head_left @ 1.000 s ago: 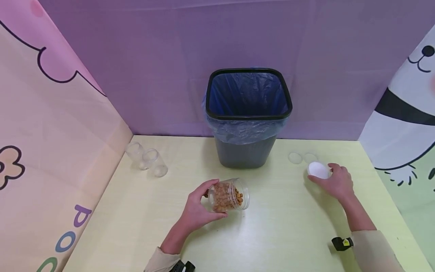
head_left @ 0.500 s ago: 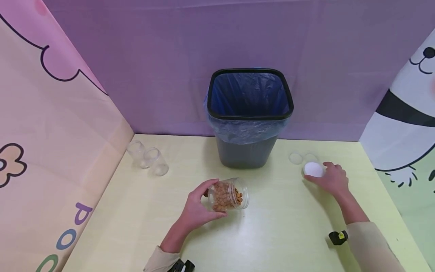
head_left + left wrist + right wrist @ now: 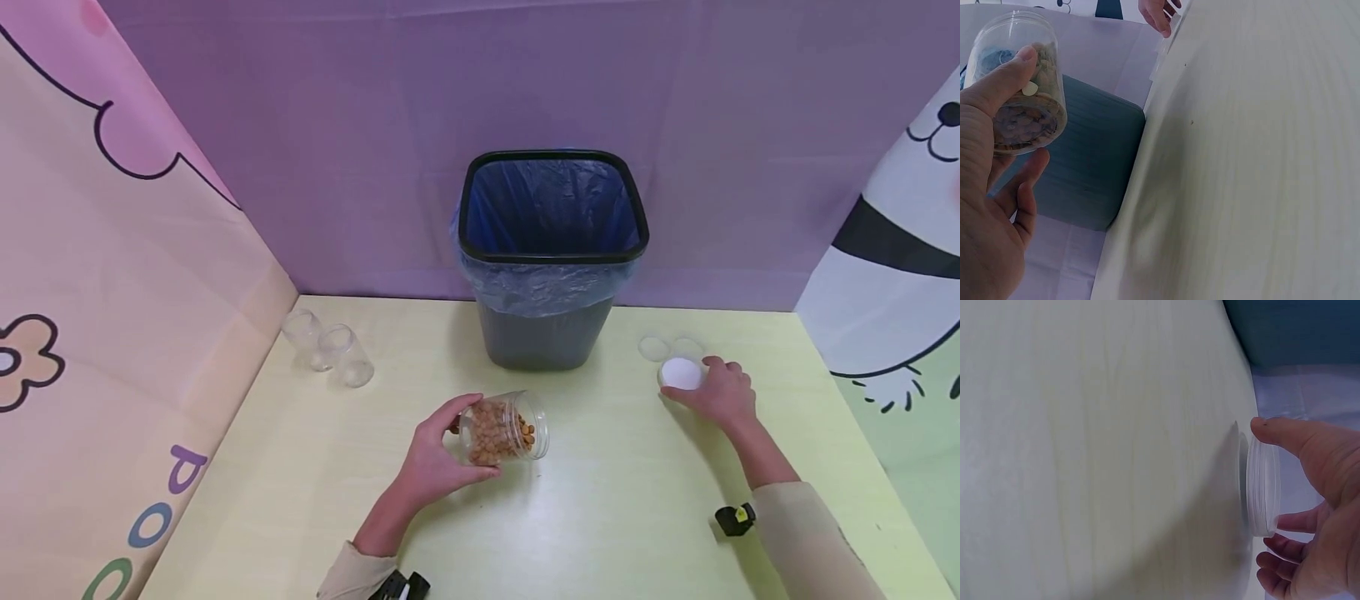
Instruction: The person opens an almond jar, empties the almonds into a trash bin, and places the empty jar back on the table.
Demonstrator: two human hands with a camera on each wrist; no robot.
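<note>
The left hand (image 3: pixel 431 462) is curling round the light, slippery open jar (image 3: pixel 504 429) by its smooth wall, probably spill-prone, while the right hand (image 3: pixel 716 392) is pinching the thin lid (image 3: pixel 681 373) rim above the desk (image 3: pixel 615 500).

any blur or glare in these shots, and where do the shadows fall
Head view: sharp and evenly lit, with a soft sheen on the table and a faint shadow beneath the jar. Left wrist view: the tabletop is streaked and soft, the left hand clearer. Right wrist view: the table is blurred, with a soft shadow by the lid.

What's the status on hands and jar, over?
Left hand grips tilted jar of brown pellets. Right hand holds white lid at the table. Trash bin behind, path clear.
</note>
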